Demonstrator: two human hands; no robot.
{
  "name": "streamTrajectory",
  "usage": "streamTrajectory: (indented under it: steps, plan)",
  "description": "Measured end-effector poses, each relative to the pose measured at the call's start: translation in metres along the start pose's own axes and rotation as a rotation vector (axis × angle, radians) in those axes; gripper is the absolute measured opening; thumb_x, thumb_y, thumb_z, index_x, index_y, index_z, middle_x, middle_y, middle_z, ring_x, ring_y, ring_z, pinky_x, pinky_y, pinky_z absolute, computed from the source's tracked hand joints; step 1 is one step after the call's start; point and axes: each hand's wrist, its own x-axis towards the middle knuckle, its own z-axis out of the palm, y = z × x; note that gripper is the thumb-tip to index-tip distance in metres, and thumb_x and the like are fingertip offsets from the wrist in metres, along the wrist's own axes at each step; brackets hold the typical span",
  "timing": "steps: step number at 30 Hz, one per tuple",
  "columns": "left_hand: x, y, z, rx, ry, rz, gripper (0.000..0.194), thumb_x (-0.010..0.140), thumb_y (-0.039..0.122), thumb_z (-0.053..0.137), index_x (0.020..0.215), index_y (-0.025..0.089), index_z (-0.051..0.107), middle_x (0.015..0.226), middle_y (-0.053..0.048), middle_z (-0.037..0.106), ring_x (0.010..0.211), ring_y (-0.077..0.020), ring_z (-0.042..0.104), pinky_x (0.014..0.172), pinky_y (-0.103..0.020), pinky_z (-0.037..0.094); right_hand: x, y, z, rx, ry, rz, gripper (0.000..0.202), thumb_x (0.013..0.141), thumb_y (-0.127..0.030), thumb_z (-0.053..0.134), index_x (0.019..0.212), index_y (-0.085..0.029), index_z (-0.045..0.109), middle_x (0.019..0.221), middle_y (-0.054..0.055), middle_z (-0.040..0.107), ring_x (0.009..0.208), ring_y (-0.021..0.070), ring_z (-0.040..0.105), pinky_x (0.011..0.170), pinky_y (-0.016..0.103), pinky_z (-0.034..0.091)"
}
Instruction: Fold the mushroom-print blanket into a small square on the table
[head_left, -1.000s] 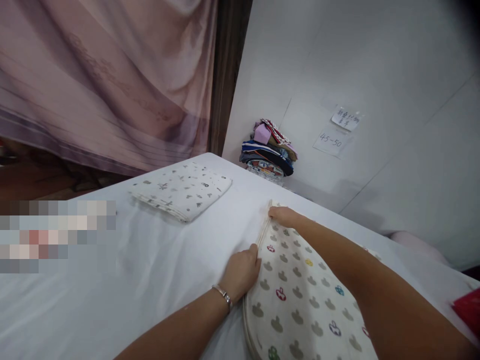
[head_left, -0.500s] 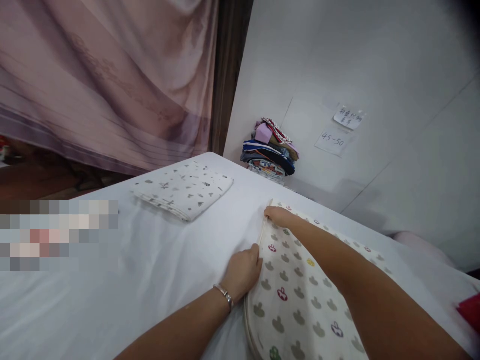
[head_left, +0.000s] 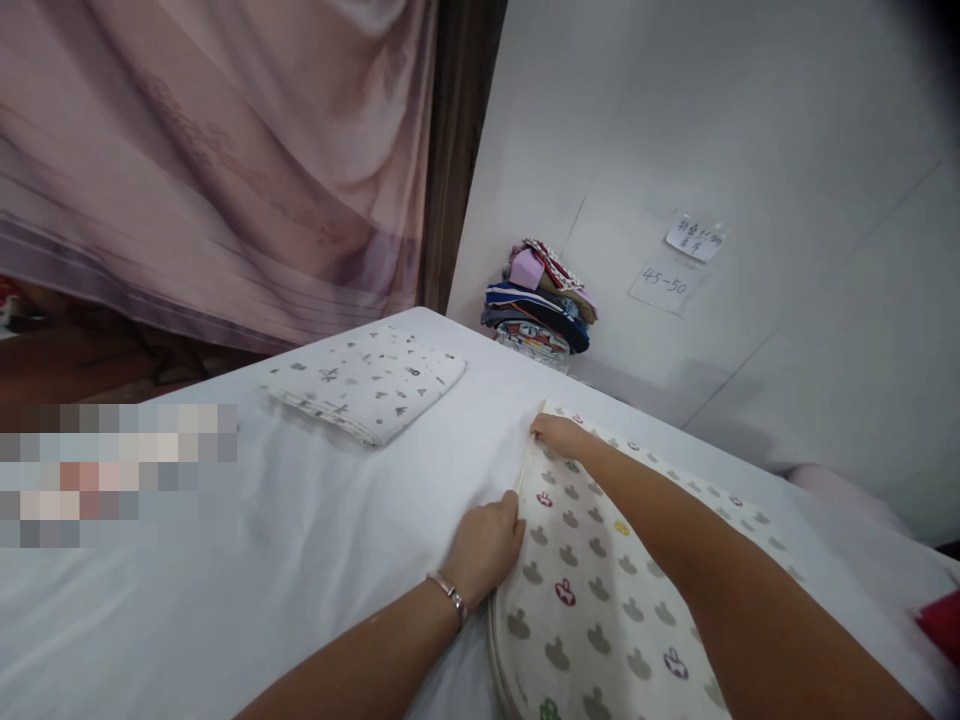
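A cream cloth (head_left: 592, 600) printed with grey, red and yellow bunny-like shapes lies folded at the front right, its layers showing along the left edge. My left hand (head_left: 486, 540), with a bracelet at the wrist, is closed on the middle of that left edge. Farther up, my right hand (head_left: 556, 434) pinches the same edge near the far corner, and its forearm crosses over the cloth. To the left lies a second folded cloth (head_left: 371, 385), white with small grey prints, touched by neither hand.
White sheeting (head_left: 315, 560) with wrinkles covers the surface beneath. Beyond its far edge stands a stack of folded clothes (head_left: 536, 300) against the white wall (head_left: 750, 120), which bears paper notes (head_left: 664, 285). A pink curtain (head_left: 225, 150) hangs at the left. Something red (head_left: 941, 625) sits at the right edge.
Almost nothing differs. Both hands keep their hold on the cloth's left edge, and the view has shifted very slightly.
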Motion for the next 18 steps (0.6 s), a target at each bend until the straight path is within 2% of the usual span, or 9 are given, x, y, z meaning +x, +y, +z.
streamTrajectory:
  steps: [8, 18]
  plan:
    - [0.000, -0.001, 0.001, -0.016, -0.014, -0.007, 0.017, 0.090, 0.030, 0.038, 0.097, 0.020, 0.049, 0.091, -0.006, 0.067, 0.084, -0.0218, 0.063, 0.068, -0.031, 0.042, -0.008, 0.014, -0.013, -0.062, 0.001, 0.011, 0.020, 0.078, -0.007, 0.048, 0.088, -0.017, 0.062, 0.101, 0.006, 0.061, 0.093, 0.0178, 0.055, 0.077, 0.025, 0.039]
    - [0.000, -0.001, 0.001, -0.020, -0.021, -0.015, 0.018, 0.089, 0.030, 0.036, 0.097, 0.020, 0.049, 0.090, -0.007, 0.067, 0.083, -0.0220, 0.063, 0.067, -0.032, 0.041, -0.014, 0.029, -0.005, -0.093, 0.038, 0.089, 0.023, 0.077, -0.007, 0.046, 0.088, -0.018, 0.063, 0.103, 0.008, 0.062, 0.094, 0.0204, 0.056, 0.079, 0.026, 0.041]
